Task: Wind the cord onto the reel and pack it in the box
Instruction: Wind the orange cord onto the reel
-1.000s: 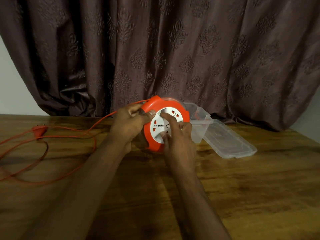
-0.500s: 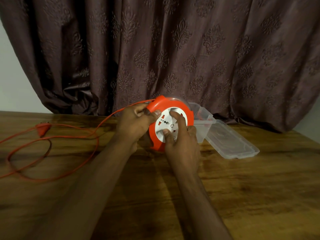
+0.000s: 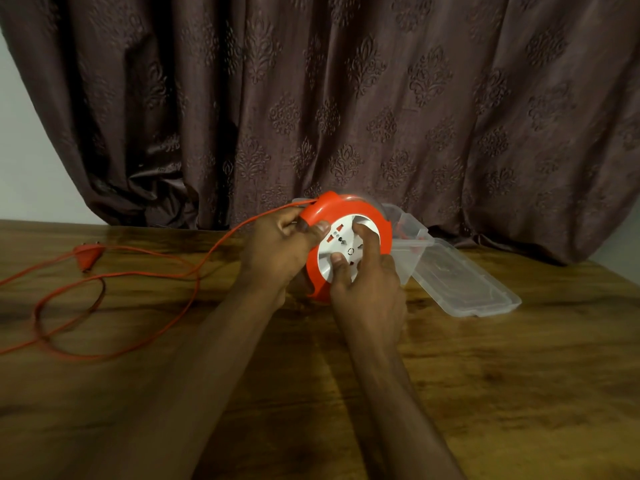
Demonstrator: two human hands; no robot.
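Brown patterned curtain (image 3: 346, 98) hangs across the whole back, its hem meeting the far edge of the wooden table (image 3: 519, 393) that carries everything else. Next in size, the clear plastic box (image 3: 414, 244) sits near the curtain just behind and to the right of my hands, and its clear lid (image 3: 464, 285) lies flat on the table against the box's right side. Something small and orange shows inside the box, too blurred for me to name.

Between my hands I hold the orange reel (image 3: 349, 244) upright on its edge, its white socket face turned toward me. My left hand (image 3: 280, 251) has its grip clamped on the reel's upper left rim, thumb lying over the orange edge. My right hand (image 3: 367, 289) has its grip closed on the white face, fingertips (image 3: 337, 259) pressing on it.

From the top of the reel the orange cord (image 3: 194, 271) runs out to the left, drops to the table and lies there in loose loops reaching the left border. Its orange plug (image 3: 86, 254) rests on the table beyond those loops, well apart from the reel.
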